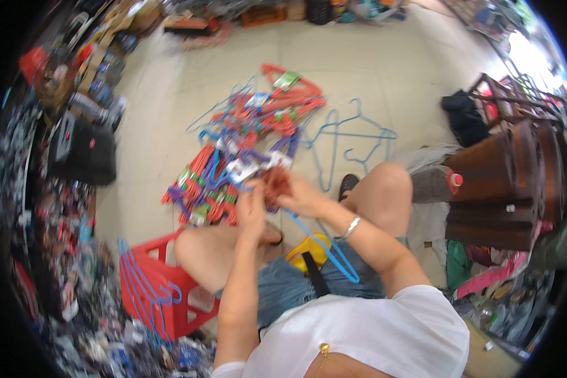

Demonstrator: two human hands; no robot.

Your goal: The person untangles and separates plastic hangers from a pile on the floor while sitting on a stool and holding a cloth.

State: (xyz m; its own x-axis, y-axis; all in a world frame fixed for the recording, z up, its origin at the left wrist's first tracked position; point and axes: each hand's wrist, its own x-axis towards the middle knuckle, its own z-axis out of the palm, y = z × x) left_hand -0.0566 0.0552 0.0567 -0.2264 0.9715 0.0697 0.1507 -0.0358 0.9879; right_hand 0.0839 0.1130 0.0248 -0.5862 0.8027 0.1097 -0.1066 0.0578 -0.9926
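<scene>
A blue clothes hanger (333, 250) slants from between my hands down over my lap. My left hand (250, 210) pinches a blue piece at its fingertips, which looks like the hanger's hook end. In my right hand (304, 193) is a blurred reddish-brown bundle of thin strands (276, 185), and the blue hanger comes out just below that hand. Right beyond my fingers lies a heap of bundled hangers: red ones (288, 104), purple ones (290, 141) and some blue ones, several with white or green labels (242, 170).
Loose blue hangers (354, 134) lie on the tiled floor (373, 61) ahead to the right. More hangers (149, 293) hang on a red plastic stool (184, 302) at my left. A black box-like case (82, 149), a clear bottle with a red cap (430, 184) and wrapped goods line the sides.
</scene>
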